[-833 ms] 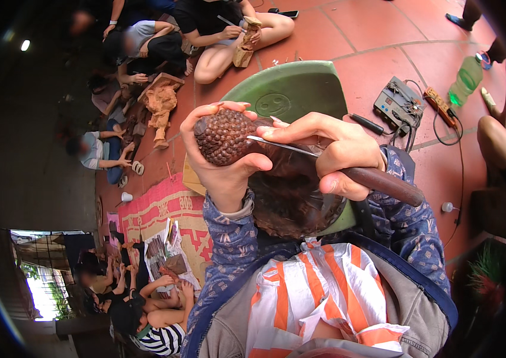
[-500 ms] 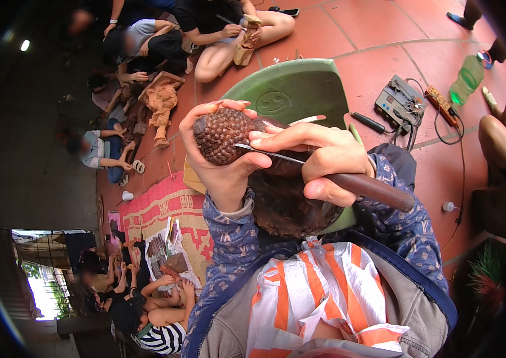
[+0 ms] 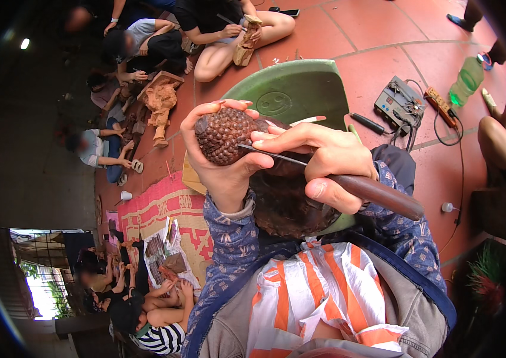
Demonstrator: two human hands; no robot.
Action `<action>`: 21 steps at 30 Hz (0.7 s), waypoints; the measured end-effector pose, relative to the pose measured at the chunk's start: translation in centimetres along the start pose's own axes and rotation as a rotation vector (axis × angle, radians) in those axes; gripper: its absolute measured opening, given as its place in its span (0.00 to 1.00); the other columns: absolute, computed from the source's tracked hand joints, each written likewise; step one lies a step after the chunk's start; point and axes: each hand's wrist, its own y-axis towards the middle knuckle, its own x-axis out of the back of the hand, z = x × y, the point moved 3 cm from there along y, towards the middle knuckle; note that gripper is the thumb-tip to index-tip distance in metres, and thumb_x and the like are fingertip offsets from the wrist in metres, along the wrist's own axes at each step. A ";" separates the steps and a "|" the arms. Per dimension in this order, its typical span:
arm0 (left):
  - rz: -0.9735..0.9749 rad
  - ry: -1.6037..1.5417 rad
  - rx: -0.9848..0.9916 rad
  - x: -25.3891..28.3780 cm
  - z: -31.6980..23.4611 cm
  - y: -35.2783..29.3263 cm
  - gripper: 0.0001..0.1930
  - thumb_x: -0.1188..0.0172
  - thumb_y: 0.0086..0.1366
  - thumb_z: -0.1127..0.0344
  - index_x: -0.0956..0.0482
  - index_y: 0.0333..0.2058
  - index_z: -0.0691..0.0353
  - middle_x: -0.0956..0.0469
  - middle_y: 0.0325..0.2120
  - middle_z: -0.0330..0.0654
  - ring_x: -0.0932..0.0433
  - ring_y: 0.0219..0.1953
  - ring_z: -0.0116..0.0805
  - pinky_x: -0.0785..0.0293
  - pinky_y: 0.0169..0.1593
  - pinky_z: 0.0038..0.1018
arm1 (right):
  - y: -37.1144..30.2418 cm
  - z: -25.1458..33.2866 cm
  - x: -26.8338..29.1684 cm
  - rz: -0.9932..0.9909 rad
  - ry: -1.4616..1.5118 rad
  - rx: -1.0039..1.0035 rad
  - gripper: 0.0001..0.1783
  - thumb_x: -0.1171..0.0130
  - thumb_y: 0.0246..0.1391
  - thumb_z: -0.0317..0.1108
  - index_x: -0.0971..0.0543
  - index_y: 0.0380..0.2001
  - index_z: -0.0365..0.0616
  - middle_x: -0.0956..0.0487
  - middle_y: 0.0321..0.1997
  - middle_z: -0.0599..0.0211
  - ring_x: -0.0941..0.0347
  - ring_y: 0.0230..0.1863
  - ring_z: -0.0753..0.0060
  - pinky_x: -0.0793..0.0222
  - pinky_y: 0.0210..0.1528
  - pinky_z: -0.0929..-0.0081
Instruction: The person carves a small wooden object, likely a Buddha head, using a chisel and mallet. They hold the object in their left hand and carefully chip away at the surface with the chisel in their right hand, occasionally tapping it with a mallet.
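A dark brown wood carving rests in front of my body. Its rounded head (image 3: 224,136) is covered in small, knobbly curls. My left hand (image 3: 224,182) wraps round that head, fingers over the far side and thumb along the near side. In my right hand (image 3: 333,158) is a carving chisel (image 3: 378,192) with a thin metal blade and a dark wooden handle. The blade's tip meets the curls beside my left thumb. Below my hands, the carving's broad, smooth lower part (image 3: 291,212) is partly hidden by my right hand.
Behind the carving stands a green plastic chair (image 3: 318,80). On the red tiles to the right are a grey control box (image 3: 399,101), a black pen-shaped tool (image 3: 367,122), a power strip (image 3: 440,102) and a green bottle (image 3: 466,80). Several people sit left, near a patterned mat (image 3: 157,203).
The chisel has shifted slightly right, its handle end now lower and farther right. My right hand moved with it. The left hand keeps its hold on the carved head.
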 end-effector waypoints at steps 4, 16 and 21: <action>-0.010 0.027 -0.004 0.0 -0.1 -0.1 0.45 0.21 0.34 0.67 0.39 0.51 0.61 0.28 0.43 0.48 0.25 0.43 0.36 0.25 0.47 0.29 | 0.3 -0.2 0.0 0.028 0.026 -0.005 0.18 0.46 0.56 0.37 0.33 0.17 0.38 0.27 0.47 0.29 0.29 0.54 0.37 0.43 0.62 0.45; -0.033 0.073 -0.011 -0.1 -0.2 -0.2 0.45 0.21 0.34 0.62 0.39 0.50 0.61 0.27 0.43 0.48 0.25 0.43 0.35 0.25 0.47 0.28 | 1.3 -1.0 1.4 0.175 0.092 0.146 0.21 0.42 0.56 0.39 0.32 0.18 0.34 0.31 0.50 0.32 0.28 0.52 0.39 0.35 0.56 0.52; -0.015 0.129 -0.051 0.2 -0.4 -0.1 0.47 0.21 0.31 0.59 0.39 0.50 0.61 0.27 0.43 0.47 0.25 0.44 0.35 0.25 0.47 0.28 | 1.3 -0.6 1.4 0.037 0.100 0.159 0.19 0.41 0.55 0.36 0.32 0.18 0.34 0.31 0.50 0.32 0.29 0.53 0.38 0.32 0.55 0.54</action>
